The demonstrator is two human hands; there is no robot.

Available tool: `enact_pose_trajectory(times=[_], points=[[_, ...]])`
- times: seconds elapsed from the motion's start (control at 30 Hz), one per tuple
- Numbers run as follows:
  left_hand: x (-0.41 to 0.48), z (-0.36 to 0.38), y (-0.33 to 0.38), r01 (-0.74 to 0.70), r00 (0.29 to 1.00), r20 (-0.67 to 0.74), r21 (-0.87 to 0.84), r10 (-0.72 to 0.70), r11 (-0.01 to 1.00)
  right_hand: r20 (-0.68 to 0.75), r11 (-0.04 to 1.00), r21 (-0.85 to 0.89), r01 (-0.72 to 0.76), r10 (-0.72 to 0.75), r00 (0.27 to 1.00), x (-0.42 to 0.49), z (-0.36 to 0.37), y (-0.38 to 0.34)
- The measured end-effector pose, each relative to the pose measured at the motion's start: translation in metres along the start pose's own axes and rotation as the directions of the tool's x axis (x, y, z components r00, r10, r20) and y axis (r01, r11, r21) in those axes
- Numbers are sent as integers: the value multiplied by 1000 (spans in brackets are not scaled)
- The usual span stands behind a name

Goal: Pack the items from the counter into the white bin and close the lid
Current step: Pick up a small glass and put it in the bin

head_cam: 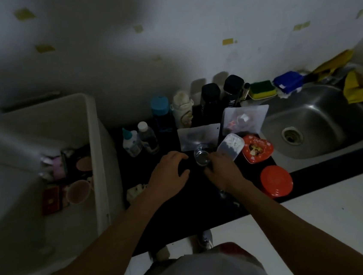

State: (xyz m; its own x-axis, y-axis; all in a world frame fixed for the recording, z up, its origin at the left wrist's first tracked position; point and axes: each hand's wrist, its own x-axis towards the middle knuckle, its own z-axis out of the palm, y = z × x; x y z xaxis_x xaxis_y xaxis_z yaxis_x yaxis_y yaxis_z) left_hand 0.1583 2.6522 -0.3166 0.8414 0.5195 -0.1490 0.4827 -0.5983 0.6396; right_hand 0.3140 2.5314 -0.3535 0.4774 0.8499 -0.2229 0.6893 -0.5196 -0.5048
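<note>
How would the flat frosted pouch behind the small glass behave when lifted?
The frosted pouch looks thin and nearly flat, so probably light and floppy. Its smooth film may be slippery, so it might slide if pushed.

Two tall black bottles, two small pale plastic bottles, two frosted zip pouches. One each: blue-capped bottle, cream flask, clear drinking glass, clear plastic box, red heart-shaped tin, round red container, white plastic bin.
</note>
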Motion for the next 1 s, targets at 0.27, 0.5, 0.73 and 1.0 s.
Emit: enact_pose_trajectory(times=[0.27, 0.5, 0.73, 1.0], points=[[-5, 37, -5, 107, 994, -8, -26, -107, 994, 71, 991, -122, 60, -51, 996, 20, 18, 16], [-15, 50, -8, 192, 980, -39, -100, -197, 976, -47, 967, -254, -4, -8, 999, 35, 35, 14], [-24, 45, -16, 250, 965, -38, -157, -258, 956, -52, 969, -240, 52, -67, 996, 41, 37, 13], [-14, 22, -21, 240, 962, -72, -228, -263, 943, -195, 948, -231, 218, -264, 944, 25, 19, -12]])
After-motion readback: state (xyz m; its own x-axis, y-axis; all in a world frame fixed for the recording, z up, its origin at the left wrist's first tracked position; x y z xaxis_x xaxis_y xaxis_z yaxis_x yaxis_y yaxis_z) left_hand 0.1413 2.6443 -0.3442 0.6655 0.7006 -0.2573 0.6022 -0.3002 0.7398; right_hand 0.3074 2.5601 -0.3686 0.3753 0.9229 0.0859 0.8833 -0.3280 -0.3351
